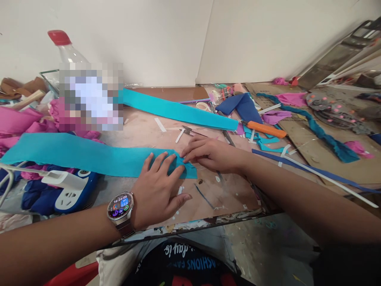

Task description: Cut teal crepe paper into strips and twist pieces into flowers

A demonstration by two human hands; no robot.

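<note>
A long turquoise fabric strip point(89, 157) lies flat across the near part of the work table, its right end rumpled and partly folded over. My left hand point(159, 184), with a watch on the wrist, lies on the strip near that end, fingers spread and palm down. At the folded end my right hand point(208, 154) has its thumb and fingertips drawn together on the cloth. Just beyond the hands is a dark metal tool point(193, 132), partly hidden behind the right hand. A second turquoise strip point(178, 113) stretches across the table farther back.
A blue-and-white power strip point(70, 195) with a plugged-in charger sits at the left, among pink and navy cloth point(34, 194). A red-capped bottle point(59, 37) stands behind. An orange-handled tool point(266, 129), fabric scraps and a thin white stick point(330, 180) lie right.
</note>
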